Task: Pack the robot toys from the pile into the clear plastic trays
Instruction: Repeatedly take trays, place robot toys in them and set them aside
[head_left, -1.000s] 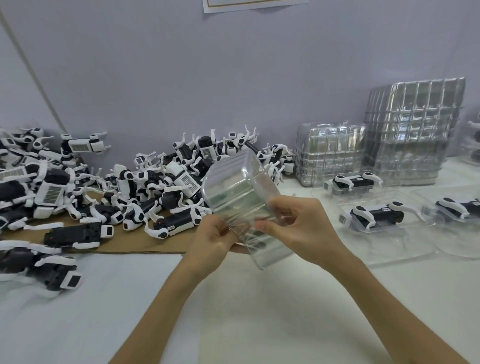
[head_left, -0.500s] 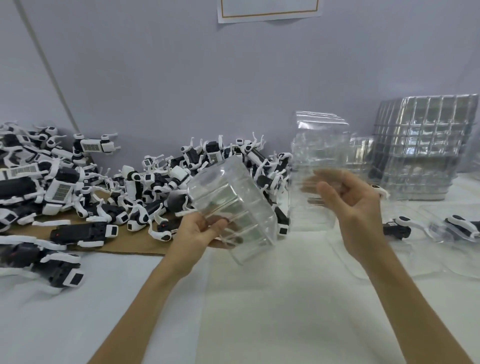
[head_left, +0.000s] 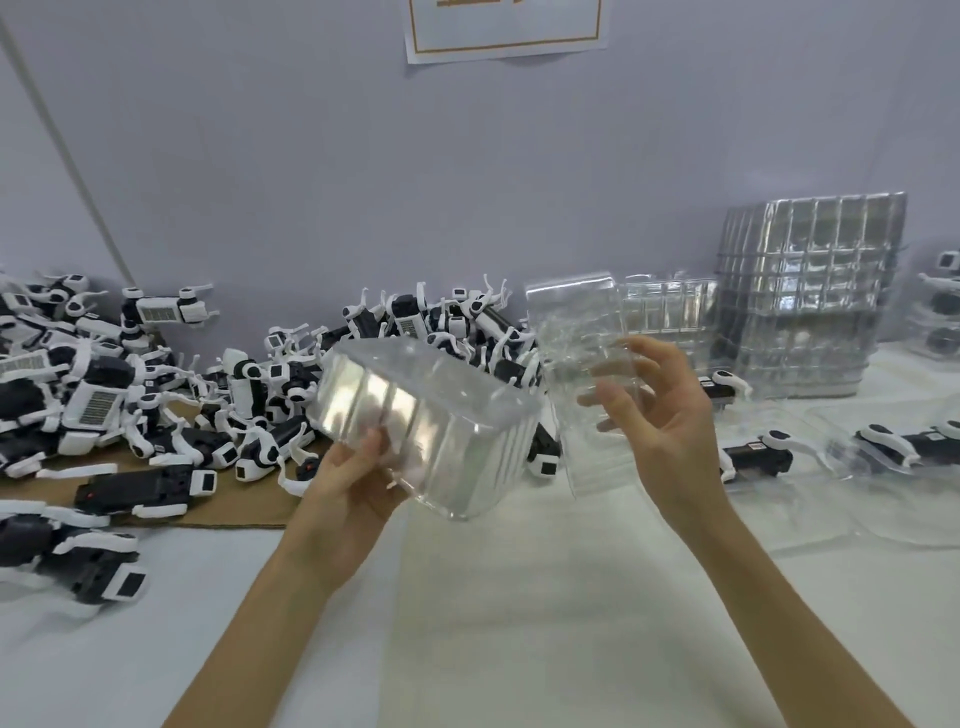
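Separation of trays looks to be the step in hand: the left hand (head_left: 353, 483) grips a nested stack of clear trays (head_left: 431, 421), tilted, while the right hand (head_left: 660, 415) pinches a single tray (head_left: 576, 364) upright, just apart from the stack. The robot toys (head_left: 156, 405) lie heaped beyond and left of the left hand; filled trays (head_left: 758, 457) sit just past the right hand. Next, the single tray probably needs laying flat and a toy fetching.
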